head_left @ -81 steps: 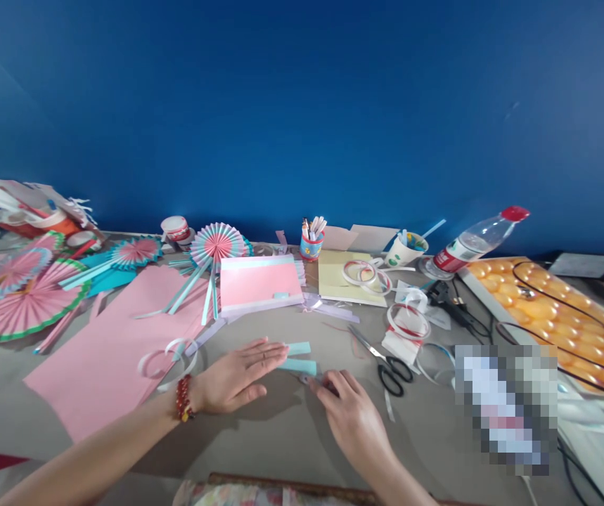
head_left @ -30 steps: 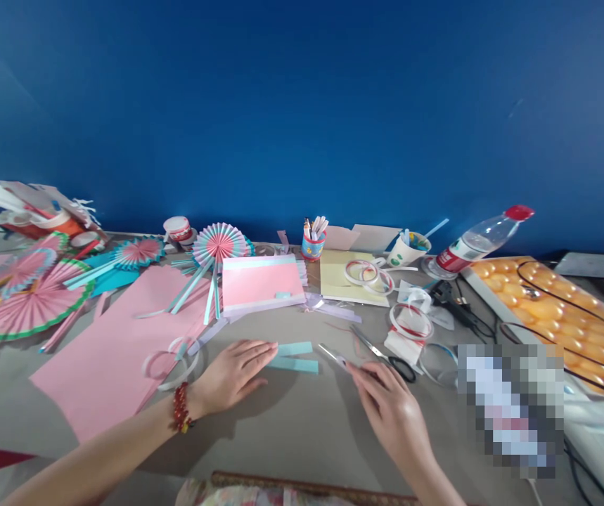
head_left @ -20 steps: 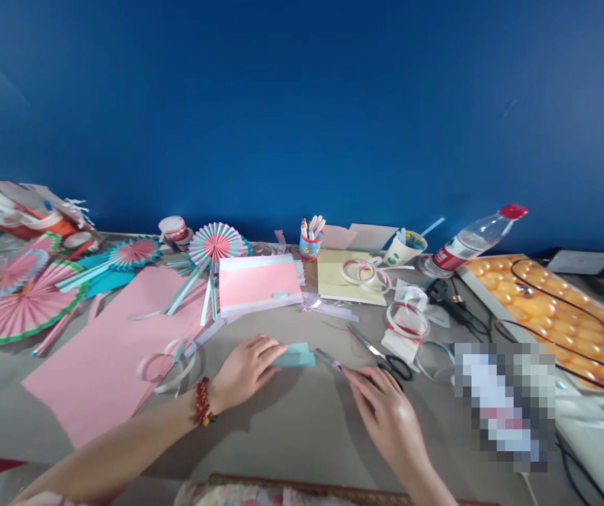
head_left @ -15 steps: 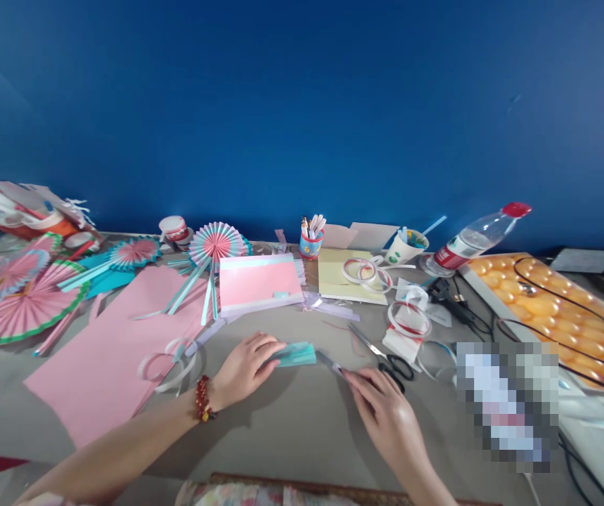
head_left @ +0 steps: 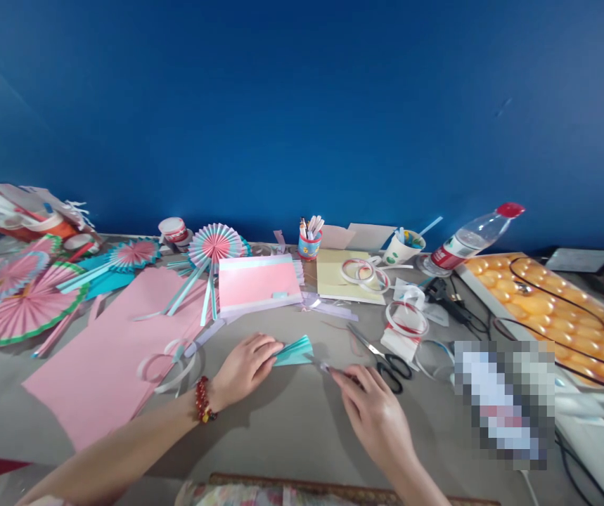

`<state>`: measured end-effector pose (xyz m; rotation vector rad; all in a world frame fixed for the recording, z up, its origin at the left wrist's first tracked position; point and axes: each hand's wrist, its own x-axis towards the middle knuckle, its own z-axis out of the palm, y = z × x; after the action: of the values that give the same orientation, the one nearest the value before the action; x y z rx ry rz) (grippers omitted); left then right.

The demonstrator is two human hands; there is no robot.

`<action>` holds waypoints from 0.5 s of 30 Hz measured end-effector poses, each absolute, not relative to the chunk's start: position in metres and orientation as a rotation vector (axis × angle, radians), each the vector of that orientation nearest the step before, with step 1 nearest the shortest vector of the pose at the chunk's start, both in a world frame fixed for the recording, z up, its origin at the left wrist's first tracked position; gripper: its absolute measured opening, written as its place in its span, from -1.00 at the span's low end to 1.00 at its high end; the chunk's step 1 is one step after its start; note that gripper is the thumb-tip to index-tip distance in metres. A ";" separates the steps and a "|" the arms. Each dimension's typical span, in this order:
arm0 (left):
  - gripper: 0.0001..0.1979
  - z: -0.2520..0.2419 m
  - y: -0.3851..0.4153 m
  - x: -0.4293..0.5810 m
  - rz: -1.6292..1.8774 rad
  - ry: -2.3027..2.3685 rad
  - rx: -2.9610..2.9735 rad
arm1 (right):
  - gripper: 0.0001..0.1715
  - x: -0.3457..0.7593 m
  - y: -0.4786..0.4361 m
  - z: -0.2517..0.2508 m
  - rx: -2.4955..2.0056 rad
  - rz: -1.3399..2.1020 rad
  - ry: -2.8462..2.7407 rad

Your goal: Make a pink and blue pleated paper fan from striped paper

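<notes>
On grey tabletop (head_left: 291, 429), left fingers (head_left: 264, 348) pinching pleated teal paper (head_left: 294, 350), right fingers (head_left: 347, 376) gripping silvery tool (head_left: 323, 365).

Feed I'm getting is decently bright, soft even light, faint shadows on the table (head_left: 291, 436). Edges bend fisheye-style, everything's slightly soft, one pixelated block (head_left: 502, 400) right.

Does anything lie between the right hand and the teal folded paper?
Nothing visible does: only bare table separates the right hand, with its thin silvery tool, from the teal folded paper pinched by the left hand.
</notes>
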<state>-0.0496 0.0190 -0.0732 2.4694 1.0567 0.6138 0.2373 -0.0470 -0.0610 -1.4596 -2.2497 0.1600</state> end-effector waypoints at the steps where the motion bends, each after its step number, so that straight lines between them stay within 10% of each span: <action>1: -0.71 -0.073 0.019 -0.050 0.609 1.049 2.469 | -0.58 0.233 -0.045 -0.061 -1.456 0.173 -2.259; 15: -0.63 -0.061 0.022 -0.069 0.544 0.928 2.336 | -0.51 0.183 -0.039 -0.061 -1.411 0.328 -2.396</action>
<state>-0.0686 0.0224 -0.0612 2.3357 0.9279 0.5435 0.1826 -0.0386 -0.0610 -1.4109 -2.3963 0.3277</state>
